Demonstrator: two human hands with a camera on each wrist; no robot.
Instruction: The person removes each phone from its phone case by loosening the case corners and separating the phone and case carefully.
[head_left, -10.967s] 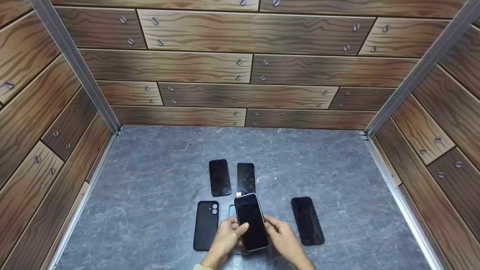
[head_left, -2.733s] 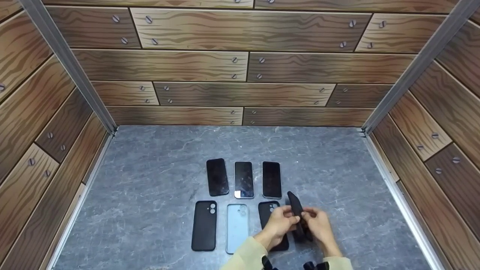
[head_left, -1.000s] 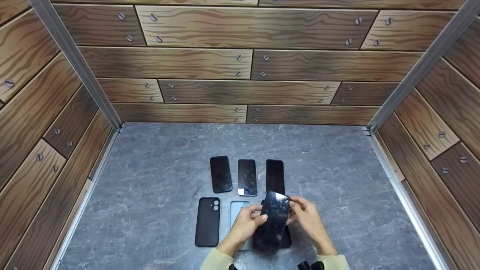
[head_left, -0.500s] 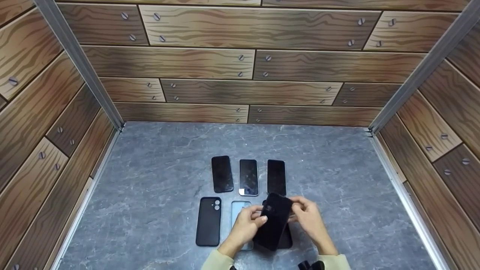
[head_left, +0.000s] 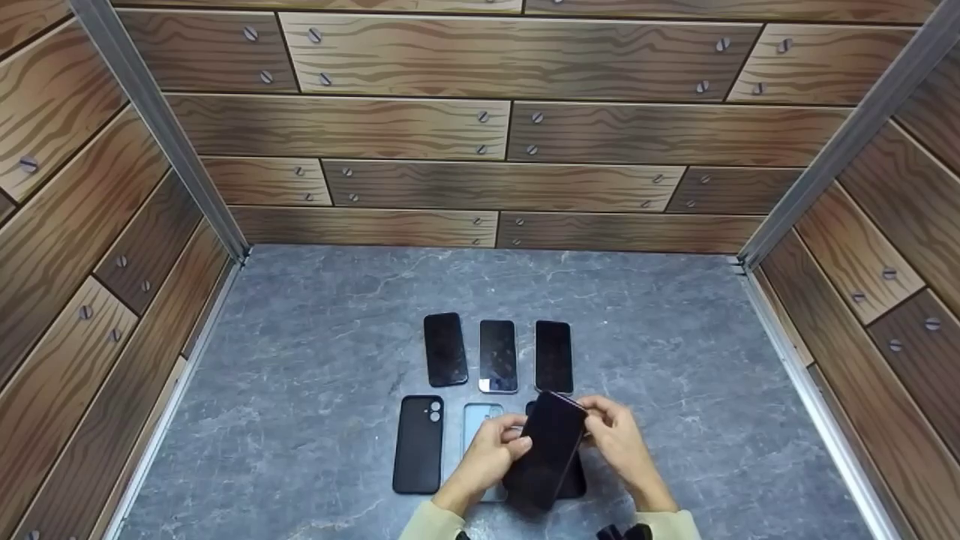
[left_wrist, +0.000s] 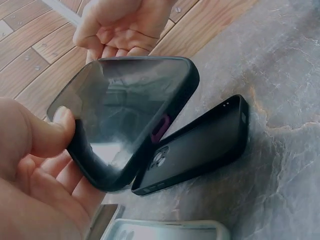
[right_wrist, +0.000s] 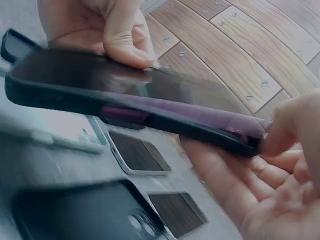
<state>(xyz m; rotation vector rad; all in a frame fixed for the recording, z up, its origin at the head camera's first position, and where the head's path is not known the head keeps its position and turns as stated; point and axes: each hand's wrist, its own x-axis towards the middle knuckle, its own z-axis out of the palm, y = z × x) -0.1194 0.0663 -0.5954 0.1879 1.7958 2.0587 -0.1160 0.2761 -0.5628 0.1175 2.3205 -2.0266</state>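
Note:
Both hands hold a phone (head_left: 546, 454) in a black case, raised and tilted above the front row. My left hand (head_left: 491, 448) grips its left edge, the thumb on the screen in the left wrist view. At the upper right corner, my right hand (head_left: 616, 435) pinches the phone and case. In the right wrist view, the phone's purple side (right_wrist: 200, 114) stands above the case rim toward the right hand. Under the held phone lies an empty black case (left_wrist: 200, 145), partly hidden. A pale blue clear case (head_left: 472, 424) is partly behind the left hand.
Another black case (head_left: 418, 444) lies at the left of the front row. Behind are three phones, screens up: a left one (head_left: 445, 349), a middle one (head_left: 498, 356) and a right one (head_left: 553, 356). Wood-patterned walls (head_left: 420, 131) enclose the grey marbled table (head_left: 300, 345).
A silver-edged phone was held 11 s ago; a third phone now lies in the back row. The cased phone came from the right, and its upper end has just risen from the case.

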